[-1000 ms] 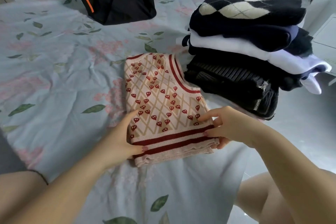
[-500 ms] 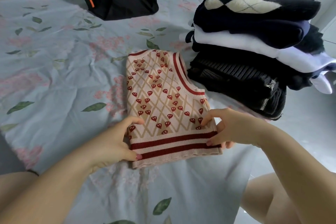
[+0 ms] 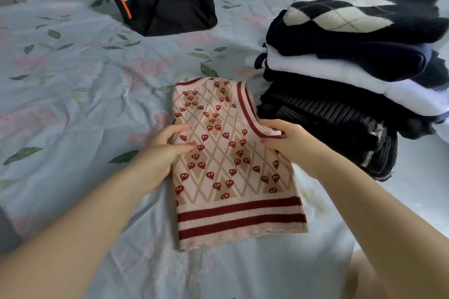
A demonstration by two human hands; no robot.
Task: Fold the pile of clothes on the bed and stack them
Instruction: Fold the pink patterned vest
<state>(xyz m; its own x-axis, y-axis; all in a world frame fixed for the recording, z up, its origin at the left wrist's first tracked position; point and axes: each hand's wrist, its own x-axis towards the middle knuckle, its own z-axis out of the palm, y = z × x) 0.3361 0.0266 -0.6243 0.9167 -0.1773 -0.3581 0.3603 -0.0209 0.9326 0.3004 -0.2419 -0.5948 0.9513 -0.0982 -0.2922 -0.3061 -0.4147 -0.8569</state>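
A pink knit vest [image 3: 226, 165] with red hearts and red-striped hem lies folded flat on the floral bed sheet [image 3: 73, 85], hem toward me. My left hand [image 3: 165, 153] grips its left edge at mid-height, thumb on top. My right hand [image 3: 286, 143] pinches the right edge at the red-trimmed armhole. Just right of the vest stands a stack of folded clothes [image 3: 340, 104], dark knits below, a white piece in the middle, and a navy and cream argyle sweater [image 3: 340, 14] on top.
A black garment with an orange stripe [image 3: 165, 5] lies crumpled at the far side of the bed. The stack sits near the bed's right edge, with grey floor [image 3: 418, 189] beyond. My bare knee shows at the lower right.
Both hands have slid from the striped hem up to the middle of the vest's sides. The vest still lies flat, and the view has come closer to it.
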